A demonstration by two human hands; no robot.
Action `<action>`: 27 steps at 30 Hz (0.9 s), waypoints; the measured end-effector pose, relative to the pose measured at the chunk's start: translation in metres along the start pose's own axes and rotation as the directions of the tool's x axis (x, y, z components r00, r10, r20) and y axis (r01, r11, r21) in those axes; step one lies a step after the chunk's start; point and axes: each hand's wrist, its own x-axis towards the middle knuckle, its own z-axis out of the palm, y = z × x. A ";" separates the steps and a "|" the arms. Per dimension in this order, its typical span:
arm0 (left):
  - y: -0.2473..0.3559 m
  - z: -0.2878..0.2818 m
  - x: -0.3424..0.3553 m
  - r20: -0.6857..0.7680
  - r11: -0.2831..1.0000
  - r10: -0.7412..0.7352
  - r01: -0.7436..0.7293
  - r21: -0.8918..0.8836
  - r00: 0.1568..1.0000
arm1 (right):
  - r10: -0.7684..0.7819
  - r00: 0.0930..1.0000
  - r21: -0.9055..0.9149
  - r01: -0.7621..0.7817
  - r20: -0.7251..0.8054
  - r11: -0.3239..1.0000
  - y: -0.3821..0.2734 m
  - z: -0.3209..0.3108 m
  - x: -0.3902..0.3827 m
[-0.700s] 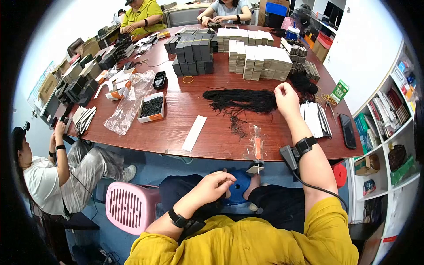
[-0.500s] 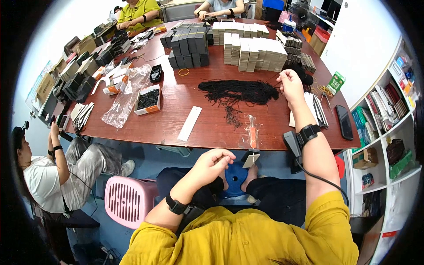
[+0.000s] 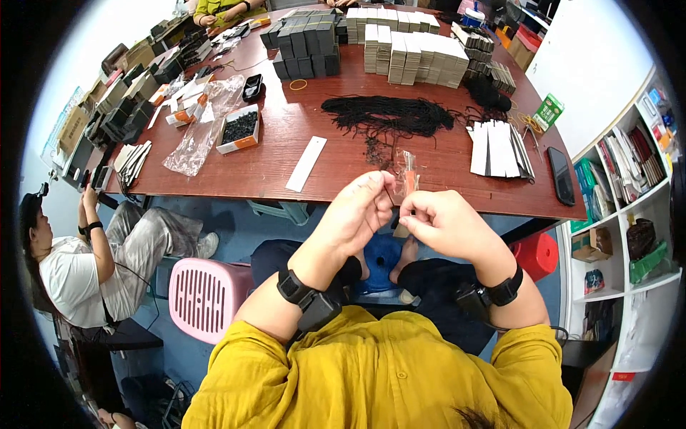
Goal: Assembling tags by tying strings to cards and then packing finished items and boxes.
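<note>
My left hand [image 3: 363, 212] and my right hand [image 3: 444, 223] face each other at the table's near edge, almost touching. The left fingers are curled, with thumb and forefinger together. Thumb and forefinger of the right are pinched; anything thin in either hand is too small to make out. Just beyond them an orange-handled tool [image 3: 410, 180] lies in clear plastic on the table. A small beige card piece [image 3: 401, 230] shows below my hands, partly hidden. Farther back lies a bundle of black cords [image 3: 389, 116], with loose short strands [image 3: 379, 148] in front.
Stacks of grey boxes [image 3: 304, 46] and pale card pieces [image 3: 414, 57] stand at the back. A white strip [image 3: 306, 164], an open box of small black parts [image 3: 239, 131], white-and-black strips [image 3: 500, 149] and a phone [image 3: 561, 176] lie around. A pink stool [image 3: 211, 300] and another person [image 3: 78, 268] are left.
My right hand has come back from the cord bundle's right end toward me. My left hand has moved up and forward to meet it. The view has tilted downward slightly.
</note>
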 end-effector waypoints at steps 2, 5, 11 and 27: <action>0.009 -0.006 0.005 0.001 0.999 0.033 -0.033 -0.024 0.999 | 0.156 0.988 0.152 -0.156 0.014 0.976 0.006 0.006 -0.012; 0.021 -0.014 0.014 -0.082 0.999 0.050 -0.050 0.006 0.995 | 0.334 0.942 0.382 -0.304 -0.015 0.873 0.028 0.006 -0.034; 0.038 -0.018 0.031 -0.205 0.972 0.180 -0.143 0.184 0.962 | 0.334 0.935 0.564 -0.214 -0.116 0.797 0.064 -0.003 -0.067; 0.039 -0.030 0.001 -0.252 0.963 0.222 -0.171 0.210 0.942 | 0.195 0.934 0.853 0.354 -0.299 -0.385 0.102 -0.020 -0.117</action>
